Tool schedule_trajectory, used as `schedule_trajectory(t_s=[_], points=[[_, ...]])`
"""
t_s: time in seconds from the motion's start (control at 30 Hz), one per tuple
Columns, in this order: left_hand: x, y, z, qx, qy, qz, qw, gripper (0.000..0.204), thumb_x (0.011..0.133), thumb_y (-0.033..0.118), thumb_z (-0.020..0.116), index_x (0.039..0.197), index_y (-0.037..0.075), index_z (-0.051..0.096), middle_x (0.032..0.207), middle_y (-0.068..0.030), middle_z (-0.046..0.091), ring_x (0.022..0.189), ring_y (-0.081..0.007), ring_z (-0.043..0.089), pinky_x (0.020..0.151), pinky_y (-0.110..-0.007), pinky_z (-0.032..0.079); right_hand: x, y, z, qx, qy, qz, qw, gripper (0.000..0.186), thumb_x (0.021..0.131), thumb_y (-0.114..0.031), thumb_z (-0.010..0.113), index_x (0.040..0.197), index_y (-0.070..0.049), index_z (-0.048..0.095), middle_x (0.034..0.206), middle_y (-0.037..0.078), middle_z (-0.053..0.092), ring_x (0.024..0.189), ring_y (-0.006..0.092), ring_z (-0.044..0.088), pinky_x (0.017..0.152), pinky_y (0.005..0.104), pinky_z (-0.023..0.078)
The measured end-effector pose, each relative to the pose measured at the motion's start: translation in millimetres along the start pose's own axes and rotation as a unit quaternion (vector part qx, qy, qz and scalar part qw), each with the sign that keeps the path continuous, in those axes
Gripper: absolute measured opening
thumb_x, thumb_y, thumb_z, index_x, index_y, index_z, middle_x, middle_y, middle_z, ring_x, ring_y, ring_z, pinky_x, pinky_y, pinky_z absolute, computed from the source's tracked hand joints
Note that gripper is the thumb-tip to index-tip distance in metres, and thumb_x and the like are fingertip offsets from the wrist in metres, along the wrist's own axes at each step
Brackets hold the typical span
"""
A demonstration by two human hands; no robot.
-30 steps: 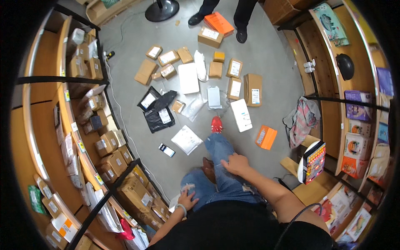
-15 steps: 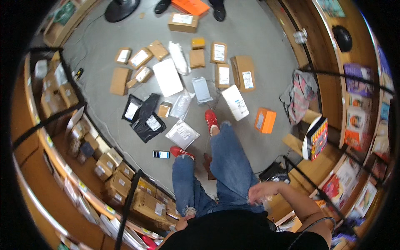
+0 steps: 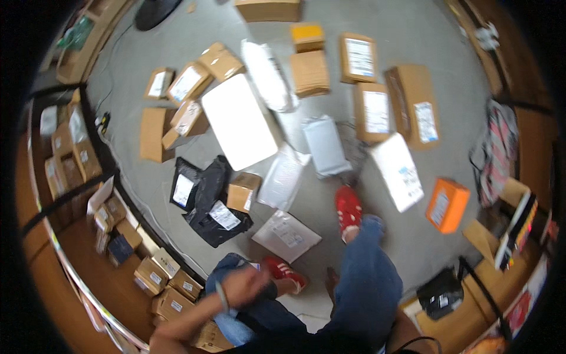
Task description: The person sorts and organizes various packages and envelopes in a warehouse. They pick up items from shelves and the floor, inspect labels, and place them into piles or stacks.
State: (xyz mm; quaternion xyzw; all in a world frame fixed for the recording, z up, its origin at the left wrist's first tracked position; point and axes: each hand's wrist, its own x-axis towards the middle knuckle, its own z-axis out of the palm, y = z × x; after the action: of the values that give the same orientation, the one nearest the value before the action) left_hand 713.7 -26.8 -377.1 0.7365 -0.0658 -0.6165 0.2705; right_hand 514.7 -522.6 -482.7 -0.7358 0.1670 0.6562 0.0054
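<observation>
My left hand [image 3: 242, 287] is held over my bent left knee, its fingers smeared by motion, so I cannot tell whether it holds anything. Just past it shows a sliver of the phone [image 3: 255, 266] on the floor, mostly covered by my leg and hand. The nearest parcel to that hand is a whitish flat mailer [image 3: 286, 236], beside my left red shoe. Black plastic mailers [image 3: 213, 206] and a small brown box [image 3: 243, 192] lie a little farther off. Of my right arm only a bit shows at the lower edge; the right hand is out of sight.
Across the grey floor are a large white box [image 3: 240, 124], a grey mailer [image 3: 326, 146], a white box [image 3: 398, 171], an orange box [image 3: 447, 205] and several brown cartons [image 3: 414, 106]. Shelves with boxes [image 3: 150, 275] stand left. A black parcel [image 3: 440, 293] lies right.
I have leaned forward and down, so the floor parcels look larger. My left hand has risen over my left knee, and my right hand has gone from view.
</observation>
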Motion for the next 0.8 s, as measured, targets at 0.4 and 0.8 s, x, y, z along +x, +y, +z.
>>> schedule_trajectory(t_s=[0.4, 0.8], points=[[209.5, -122.5, -275.9, 0.197, 0.708, -0.111, 0.669, 0.104, 0.068, 0.035, 0.090, 0.148, 0.001, 0.033, 0.153, -0.0242, 0.038, 0.145, -0.0394, 0.031, 0.117, -0.055, 0.028, 86.6, 3.4, -20.7, 0.014, 0.059, 0.038, 0.997, 0.039, 0.102, -0.034, 0.053, 0.120, -0.003, 0.066, 0.110, 0.012, 0.068, 0.096, 0.0296, 0.063, 0.085, 0.0436, 0.050], [89.3, -154.6, -266.3, -0.221, 0.717, 0.050, 0.659, 0.092, 0.079, 0.039, 0.086, 0.140, -0.006, 0.033, 0.127, -0.0191, 0.055, 0.118, -0.0259, 0.057, 0.102, -0.039, 0.048, 109.0, -9.6, -65.4, 0.008, 0.074, 0.019, 0.997, 0.034, 0.103, -0.031, 0.054, 0.117, -0.002, 0.065, 0.104, 0.010, 0.065, 0.093, 0.0230, 0.059, 0.084, 0.0377, 0.048]])
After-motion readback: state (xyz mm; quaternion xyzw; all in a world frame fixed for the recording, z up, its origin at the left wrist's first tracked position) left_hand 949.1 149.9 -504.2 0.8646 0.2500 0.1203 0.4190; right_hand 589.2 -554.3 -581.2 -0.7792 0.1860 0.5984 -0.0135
